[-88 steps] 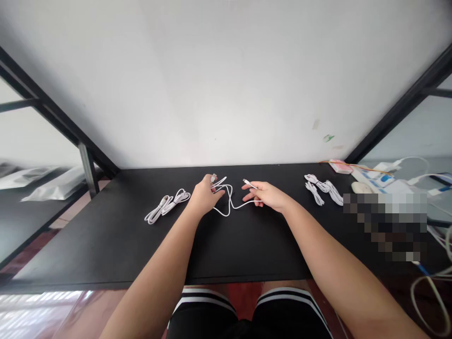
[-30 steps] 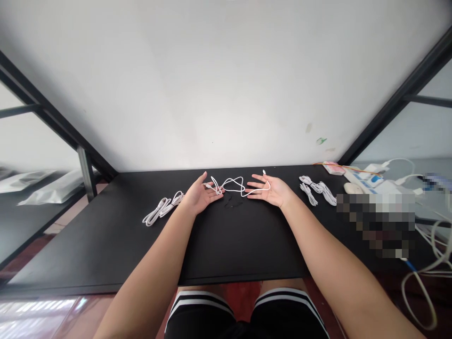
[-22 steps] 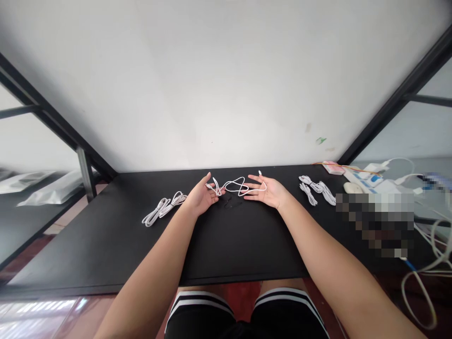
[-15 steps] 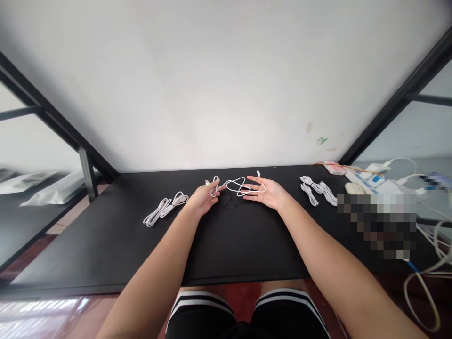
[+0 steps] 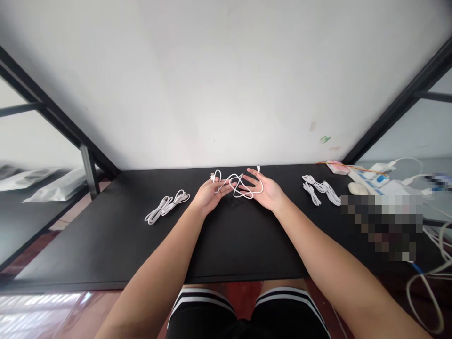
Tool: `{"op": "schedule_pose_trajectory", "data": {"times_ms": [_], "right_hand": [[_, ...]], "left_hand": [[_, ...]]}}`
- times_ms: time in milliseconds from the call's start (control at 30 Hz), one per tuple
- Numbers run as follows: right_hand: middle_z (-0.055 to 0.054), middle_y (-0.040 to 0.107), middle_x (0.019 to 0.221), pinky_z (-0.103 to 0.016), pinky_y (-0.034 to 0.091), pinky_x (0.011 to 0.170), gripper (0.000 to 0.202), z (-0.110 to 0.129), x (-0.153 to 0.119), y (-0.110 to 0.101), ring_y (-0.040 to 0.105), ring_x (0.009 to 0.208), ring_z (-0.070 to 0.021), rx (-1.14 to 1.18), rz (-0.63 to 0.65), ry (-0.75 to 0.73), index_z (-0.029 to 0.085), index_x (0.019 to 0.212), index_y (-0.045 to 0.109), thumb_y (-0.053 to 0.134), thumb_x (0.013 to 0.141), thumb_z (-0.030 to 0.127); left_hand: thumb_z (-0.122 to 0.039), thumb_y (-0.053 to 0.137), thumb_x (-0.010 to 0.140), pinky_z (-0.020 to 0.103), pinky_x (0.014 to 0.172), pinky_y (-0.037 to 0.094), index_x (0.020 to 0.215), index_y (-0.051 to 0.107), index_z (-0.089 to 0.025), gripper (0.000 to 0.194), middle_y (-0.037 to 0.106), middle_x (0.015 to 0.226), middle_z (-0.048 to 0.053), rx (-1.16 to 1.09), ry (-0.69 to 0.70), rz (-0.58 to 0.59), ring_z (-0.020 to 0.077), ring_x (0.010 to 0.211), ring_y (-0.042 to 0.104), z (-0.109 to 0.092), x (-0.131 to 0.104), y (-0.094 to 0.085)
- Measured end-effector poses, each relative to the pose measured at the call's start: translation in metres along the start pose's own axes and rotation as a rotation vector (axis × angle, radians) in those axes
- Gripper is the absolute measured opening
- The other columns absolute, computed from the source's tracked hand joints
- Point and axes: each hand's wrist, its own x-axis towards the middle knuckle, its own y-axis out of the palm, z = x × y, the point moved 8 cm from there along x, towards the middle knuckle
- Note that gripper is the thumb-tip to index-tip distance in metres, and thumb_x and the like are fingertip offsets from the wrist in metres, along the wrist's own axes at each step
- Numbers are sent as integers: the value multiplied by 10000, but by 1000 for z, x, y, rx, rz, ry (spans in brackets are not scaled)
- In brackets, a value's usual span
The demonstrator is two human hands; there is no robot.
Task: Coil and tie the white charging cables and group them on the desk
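A white USB cable (image 5: 243, 188) hangs in loose loops between my two hands, above the black table. My left hand (image 5: 208, 194) holds one part of it, with the USB plug (image 5: 212, 176) sticking up beside the thumb and a small loop over the fingers. Palm up, my right hand (image 5: 266, 190) carries the other part. Its fingers are spread and the cable runs across them, while the small end connector (image 5: 259, 168) pokes up behind the thumb.
Bundled white cables (image 5: 165, 207) lie on the black table (image 5: 243, 245) to the left. More white cable bundles (image 5: 319, 186) lie to the right. Beyond them are a white mouse (image 5: 357, 189), a power strip (image 5: 367, 175) and a pink-and-white box (image 5: 338, 167). Plastic bags (image 5: 56, 186) rest on the left neighbouring surface.
My left hand has shifted slightly right, its fingers extending further. My right hand has moved a little left, so the hands are closer and the cable loops between them have changed shape.
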Motion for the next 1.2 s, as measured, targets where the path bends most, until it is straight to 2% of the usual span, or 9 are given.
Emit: {"op": "schedule_pose_trajectory", "data": {"times_ms": [133, 200, 300, 433, 533, 667, 800, 1033, 1200], "right_hand": [[-91, 485, 1424, -513, 577, 869, 325, 2, -1, 2, 719, 989, -270, 52, -41, -30, 373, 1294, 558, 499, 975, 362], [-100, 486, 1434, -508, 573, 879, 385, 0, -4, 8, 717, 1002, -263, 69, -21, -22, 407, 1364, 493, 489, 981, 368], [-105, 606, 1300, -493, 573, 868, 418, -6, -12, 28, 723, 956, -248, 41, 55, 10, 381, 1406, 457, 485, 989, 369], [-67, 701, 1063, -418, 581, 769, 321, -15, -24, 57, 701, 845, -217, -60, 164, -17, 314, 1292, 573, 517, 982, 373], [-22, 688, 935, -283, 521, 610, 220, -18, -23, 60, 639, 718, -155, -169, 121, -103, 295, 1140, 660, 600, 935, 345], [10, 570, 700, -218, 296, 431, 254, -15, -19, 55, 423, 495, -80, -285, 72, -201, 207, 783, 646, 668, 874, 443], [75, 361, 522, -232, 198, 431, 286, -9, -24, 59, 257, 440, -74, -418, 137, -244, 220, 821, 643, 702, 842, 499], [18, 537, 644, -250, 357, 537, 265, 11, -23, 41, 439, 563, -107, -658, -22, -461, 209, 806, 717, 689, 844, 469], [-42, 714, 948, -307, 513, 839, 196, 26, -14, 12, 641, 947, -190, -367, -153, -450, 197, 648, 612, 660, 804, 306]], "left_hand": [[7, 590, 723, 293, 648, 548, 807, 484, -169, 222, 662, 850, 49, -10, 4, 78, 102, 574, 626, -3, -7, 16], [-2, 558, 712, 194, 460, 404, 825, 493, -175, 217, 599, 766, 8, -24, -12, 149, 31, 433, 437, -4, -11, 28], [-41, 538, 718, 161, 379, 242, 870, 529, -179, 205, 478, 651, -37, -29, -57, 195, 18, 387, 293, -2, -17, 39], [-176, 549, 819, 160, 359, 187, 952, 580, -173, 136, 441, 621, -44, -3, -74, 202, 19, 375, 240, 1, -21, 46], [-303, 608, 888, 158, 369, 174, 959, 598, -168, 154, 435, 617, -45, 59, -23, 203, 16, 390, 256, -1, -24, 47], [-339, 691, 872, 165, 401, 226, 1099, 611, -190, 283, 427, 611, -55, 116, 20, 212, 33, 429, 305, -2, -27, 47], [-316, 706, 860, 194, 446, 300, 1153, 589, -207, 334, 427, 605, -63, 133, 102, 175, 56, 453, 364, -8, -26, 43], [-245, 716, 836, 226, 601, 433, 969, 508, -213, 249, 565, 671, -37, 183, 235, 93, 100, 593, 542, -18, -22, 32], [-152, 718, 781, 233, 671, 468, 969, 549, -190, 255, 564, 713, -29, 23, 326, 19, 97, 663, 561, -41, -19, 14]]}}
